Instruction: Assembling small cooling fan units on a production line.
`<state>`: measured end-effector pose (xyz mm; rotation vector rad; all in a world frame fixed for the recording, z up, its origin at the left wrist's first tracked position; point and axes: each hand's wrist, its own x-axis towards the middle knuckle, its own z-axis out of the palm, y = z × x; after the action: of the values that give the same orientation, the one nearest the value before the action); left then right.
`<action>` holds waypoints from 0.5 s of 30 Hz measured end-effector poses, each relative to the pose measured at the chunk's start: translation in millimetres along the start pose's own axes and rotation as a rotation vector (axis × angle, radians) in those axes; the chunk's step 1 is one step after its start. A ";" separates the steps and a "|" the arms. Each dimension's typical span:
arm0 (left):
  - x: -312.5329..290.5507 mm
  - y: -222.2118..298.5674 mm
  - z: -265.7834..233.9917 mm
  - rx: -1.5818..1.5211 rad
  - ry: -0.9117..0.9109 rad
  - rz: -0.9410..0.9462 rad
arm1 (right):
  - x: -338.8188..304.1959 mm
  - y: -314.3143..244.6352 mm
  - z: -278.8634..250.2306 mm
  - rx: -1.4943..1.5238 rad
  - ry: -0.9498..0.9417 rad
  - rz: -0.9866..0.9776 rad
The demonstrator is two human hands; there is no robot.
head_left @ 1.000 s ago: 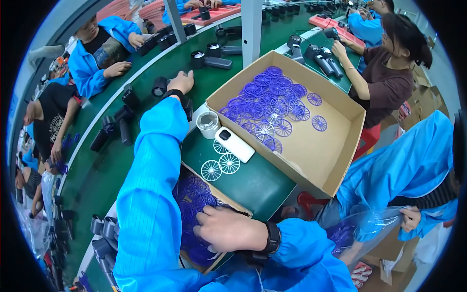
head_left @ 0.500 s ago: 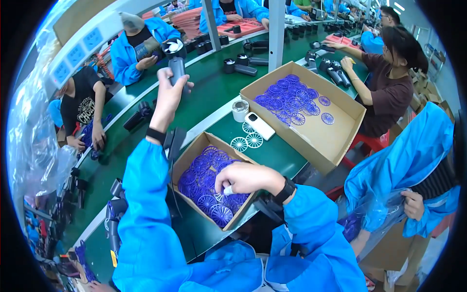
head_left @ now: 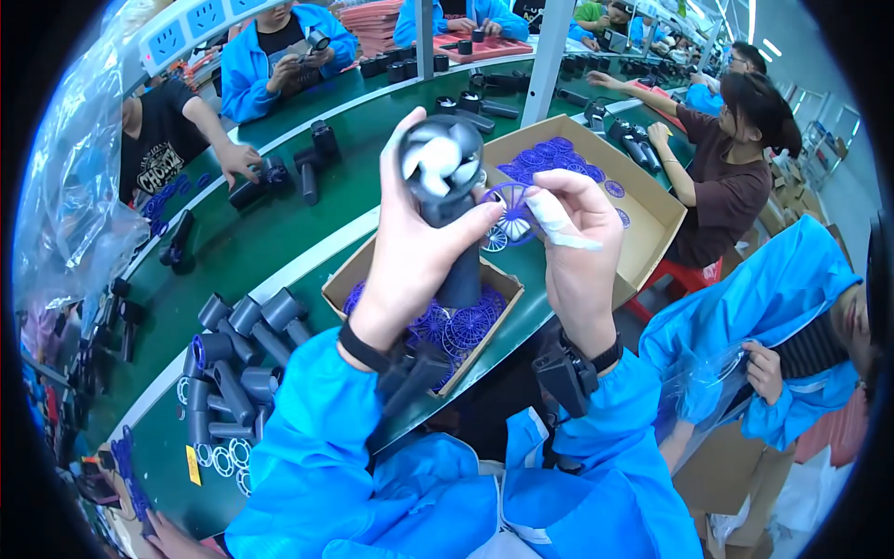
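Note:
My left hand (head_left: pixel 400 256) is wrapped round a dark grey handheld fan (head_left: pixel 442 166), its round head with white blades facing up toward me. Between the fingertips of my right hand (head_left: pixel 587 247) is a purple spoked fan grille (head_left: pixel 508 214), held close beside the fan head, apart or touching I cannot tell. White wrapping covers one fingertip of that hand. Below my hands stands a small cardboard box (head_left: pixel 510 291) holding many purple grilles (head_left: pixel 466 328), partly hidden by my left hand and the fan handle.
A larger cardboard box (head_left: pixel 647 256) with purple grilles stands at the right, by a metal post (head_left: pixel 548 70). Grey fan bodies (head_left: pixel 247 321) and white rings (head_left: pixel 223 459) lie at left on the green belt (head_left: pixel 307 233). Co-workers sit along it; one person (head_left: pixel 745 307) is close at right.
My left hand has brought the fan back toward me from the far left. My right hand has risen from the small box with a purple grille. The view has shifted slightly.

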<state>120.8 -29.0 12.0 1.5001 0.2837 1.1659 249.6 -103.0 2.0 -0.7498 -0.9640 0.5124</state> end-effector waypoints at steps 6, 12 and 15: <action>-10.0 9.8 13.7 -0.161 0.022 0.103 | -14.1 -10.5 -5.4 0.005 -0.123 0.129; -11.6 11.2 10.8 -0.087 0.033 0.211 | -8.9 -20.2 -11.8 -0.006 -0.226 0.204; -7.3 9.4 4.3 -0.057 -0.010 0.216 | -5.7 -27.4 -23.2 0.104 -0.295 0.340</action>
<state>116.8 -39.8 17.0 1.5134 0.0816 1.3258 268.8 -132.3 11.5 -0.7604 -1.0772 0.9837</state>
